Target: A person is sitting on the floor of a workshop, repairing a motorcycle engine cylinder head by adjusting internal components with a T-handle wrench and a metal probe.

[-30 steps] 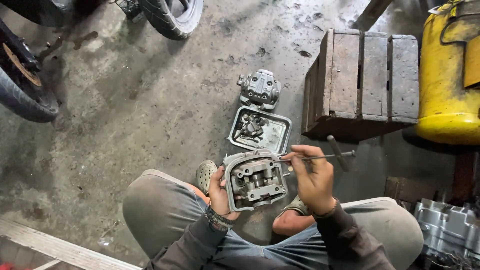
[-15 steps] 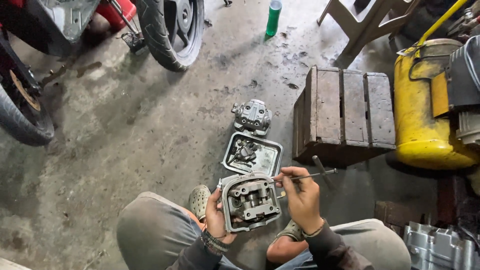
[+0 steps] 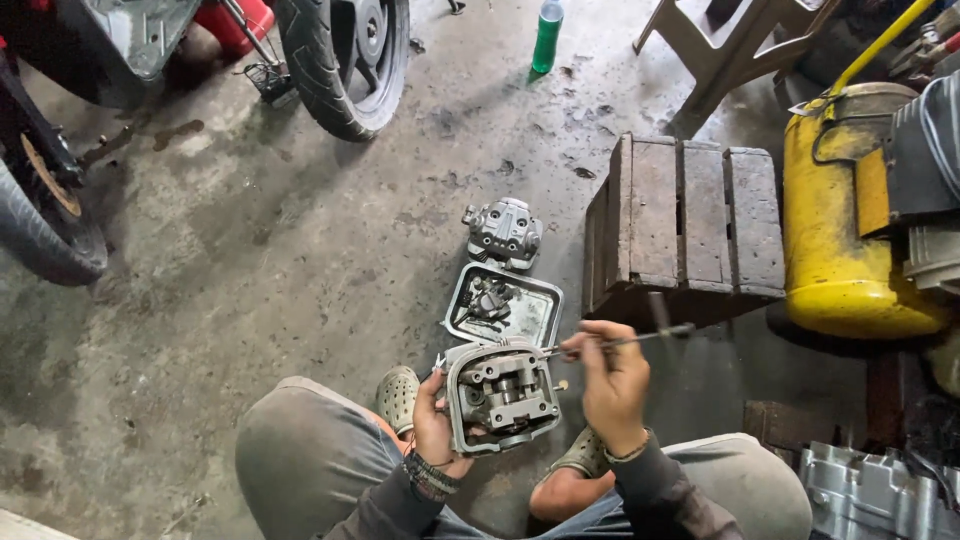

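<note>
While the left hand (image 3: 437, 432) still grips the cylinder head (image 3: 502, 396), the right hand (image 3: 612, 385) pinches a thin tool (image 3: 640, 338), seemingly unmoved.

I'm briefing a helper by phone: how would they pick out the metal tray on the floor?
Start at the wooden crate beside the yellow tank. Just left of the crate's near corner, on the concrete, lies the shallow square metal tray, holding small engine parts. Unlike the grey engine cover beyond it and the cylinder head in the left hand, it is flat and open-topped.
</note>
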